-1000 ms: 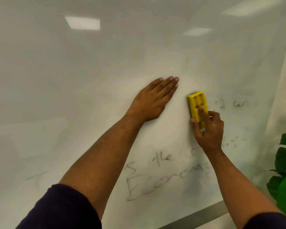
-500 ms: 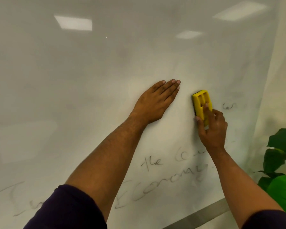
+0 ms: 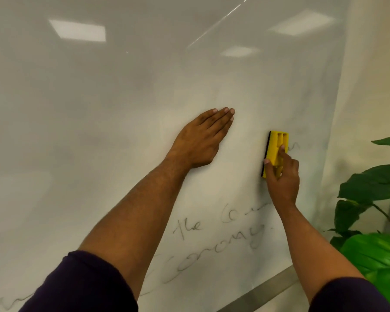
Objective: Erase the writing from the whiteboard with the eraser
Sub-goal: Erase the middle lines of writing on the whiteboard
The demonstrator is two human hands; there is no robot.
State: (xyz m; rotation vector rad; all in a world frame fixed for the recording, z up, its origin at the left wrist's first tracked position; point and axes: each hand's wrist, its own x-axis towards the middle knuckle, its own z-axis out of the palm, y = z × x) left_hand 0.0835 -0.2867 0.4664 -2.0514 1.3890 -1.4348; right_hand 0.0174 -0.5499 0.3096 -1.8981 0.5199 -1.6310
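Note:
A glossy whiteboard (image 3: pixel 99 131) fills the view. My right hand (image 3: pixel 283 179) presses a yellow eraser (image 3: pixel 276 145) with a dark felt edge flat against the board. A short scrap of writing (image 3: pixel 294 147) shows just right of the eraser. Below the hands run more handwritten lines: "the" (image 3: pixel 187 228) and "Economy" (image 3: pixel 214 251). My left hand (image 3: pixel 200 140) lies flat on the board with fingers together, to the left of the eraser, holding nothing.
A metal frame strip (image 3: pixel 263 289) runs along the board's lower edge. A large-leafed green plant (image 3: pixel 374 251) stands close at the right, beside my right forearm. Faint writing (image 3: pixel 11 304) sits at the bottom left corner. Ceiling lights reflect in the board's top.
The eraser has slid rightward across the upper line and most of that writing is gone. The view has shifted so more plant shows. My left hand stays flat on the board.

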